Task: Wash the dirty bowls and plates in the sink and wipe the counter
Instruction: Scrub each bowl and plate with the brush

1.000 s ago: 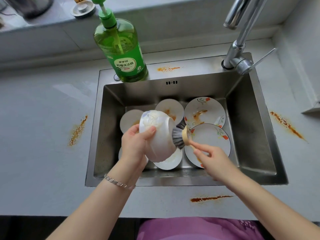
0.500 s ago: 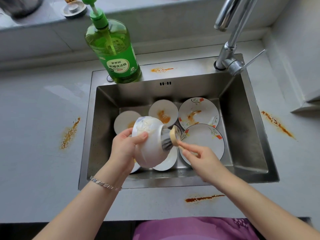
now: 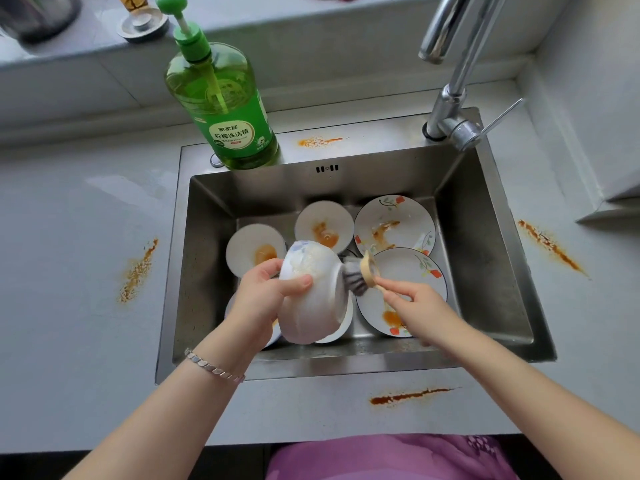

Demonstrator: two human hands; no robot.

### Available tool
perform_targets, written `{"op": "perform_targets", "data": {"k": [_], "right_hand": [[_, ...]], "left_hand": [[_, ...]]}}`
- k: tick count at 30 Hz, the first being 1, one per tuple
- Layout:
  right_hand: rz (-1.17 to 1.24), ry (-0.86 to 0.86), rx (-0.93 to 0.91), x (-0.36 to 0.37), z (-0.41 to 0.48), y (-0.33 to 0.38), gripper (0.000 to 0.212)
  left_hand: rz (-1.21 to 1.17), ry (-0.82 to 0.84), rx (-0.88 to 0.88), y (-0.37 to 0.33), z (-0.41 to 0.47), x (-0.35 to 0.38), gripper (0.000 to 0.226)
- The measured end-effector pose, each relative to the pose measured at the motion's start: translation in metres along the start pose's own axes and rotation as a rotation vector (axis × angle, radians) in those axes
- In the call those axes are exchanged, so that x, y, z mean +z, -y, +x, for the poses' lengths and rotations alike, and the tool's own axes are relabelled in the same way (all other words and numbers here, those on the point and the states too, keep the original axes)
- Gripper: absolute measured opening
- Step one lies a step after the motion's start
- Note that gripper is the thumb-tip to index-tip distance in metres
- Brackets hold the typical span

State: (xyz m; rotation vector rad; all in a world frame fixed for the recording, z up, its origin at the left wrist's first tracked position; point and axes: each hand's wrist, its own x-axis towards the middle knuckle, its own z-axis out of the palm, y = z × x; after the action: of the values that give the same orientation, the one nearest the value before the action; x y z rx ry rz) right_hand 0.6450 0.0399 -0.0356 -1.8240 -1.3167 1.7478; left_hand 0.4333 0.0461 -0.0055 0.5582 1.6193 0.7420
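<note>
My left hand (image 3: 265,299) grips a white bowl (image 3: 311,299) tipped on its side above the steel sink (image 3: 485,265), its mouth facing right. My right hand (image 3: 412,303) pinches the wooden handle of a round dish brush (image 3: 360,273), whose grey bristles are pushed into the bowl's mouth. Below lie two small white bowls with orange sauce (image 3: 323,225) (image 3: 254,249) and two flowered plates (image 3: 394,223) (image 3: 412,271), both stained. More white dishes sit partly hidden under the held bowl.
A green dish-soap pump bottle (image 3: 221,109) stands at the sink's back left rim. The chrome tap (image 3: 450,109) rises at the back right. Orange sauce streaks mark the counter at left (image 3: 138,271), right (image 3: 550,245), front (image 3: 408,396) and behind the sink (image 3: 318,142).
The brush has gone from the bowl's rim deeper into its mouth. Both hands and the bowl stay above the sink's front middle; the camera shifted slightly.
</note>
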Motion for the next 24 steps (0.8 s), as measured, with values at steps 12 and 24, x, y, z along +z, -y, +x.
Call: {"op": "perform_targets", "data": {"k": [12, 24], "right_hand": [[-0.090, -0.089, 0.081, -0.030, -0.005, -0.038, 0.036], [-0.127, -0.044, 0.075, -0.009, 0.006, -0.039, 0.034]], "left_hand": [[0.864, 0.202, 0.130, 0.058, 0.075, 0.014, 0.019], [1.009, 0.271, 0.152, 0.104, 0.083, 0.003, 0.019]]}}
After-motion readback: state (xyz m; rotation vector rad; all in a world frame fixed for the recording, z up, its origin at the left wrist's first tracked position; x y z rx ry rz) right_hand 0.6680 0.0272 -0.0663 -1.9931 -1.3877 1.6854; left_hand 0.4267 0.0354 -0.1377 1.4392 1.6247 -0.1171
